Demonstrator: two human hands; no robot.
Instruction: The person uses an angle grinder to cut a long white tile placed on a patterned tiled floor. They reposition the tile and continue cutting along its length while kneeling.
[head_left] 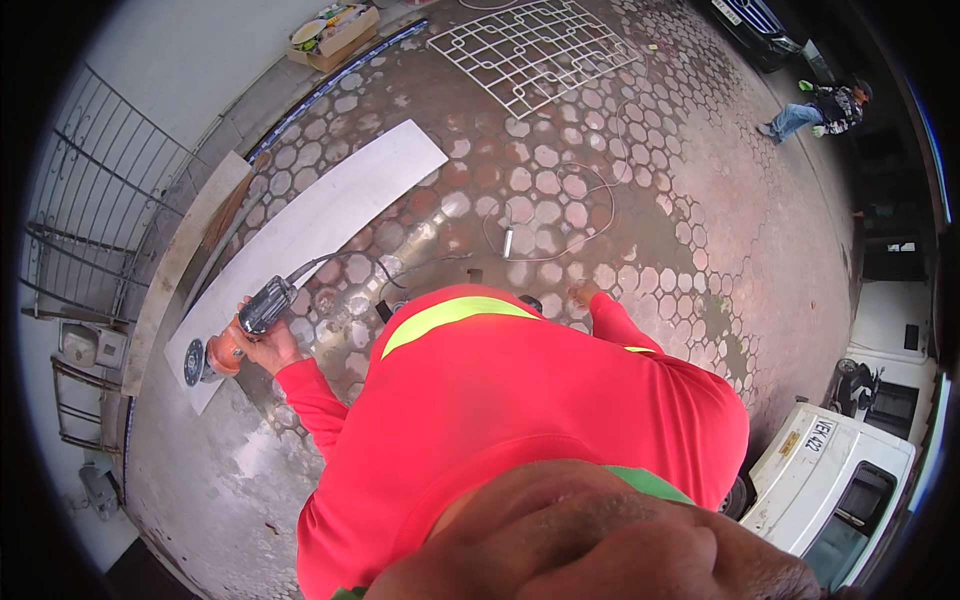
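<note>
My left hand (272,346) is closed round an angle grinder (266,306) with a dark motor body and an orange head. Its round disc (194,362) lies over the near end of a long pale board (320,210); whether the disc touches the board I cannot tell. A black cord (345,254) runs from the grinder's back end toward my body. My right hand (583,292) is low beside my right side, at the end of the red sleeve. It is small in view, its fingers are not distinct, and no tool shows in it.
A white metal grille (535,50) lies on the paving ahead, with a thin cable and a silver cylinder (508,243) nearer me. A cardboard box (335,38) stands far left; barred metalwork (100,190) lines the left wall. A person (830,108) and vehicles are at right.
</note>
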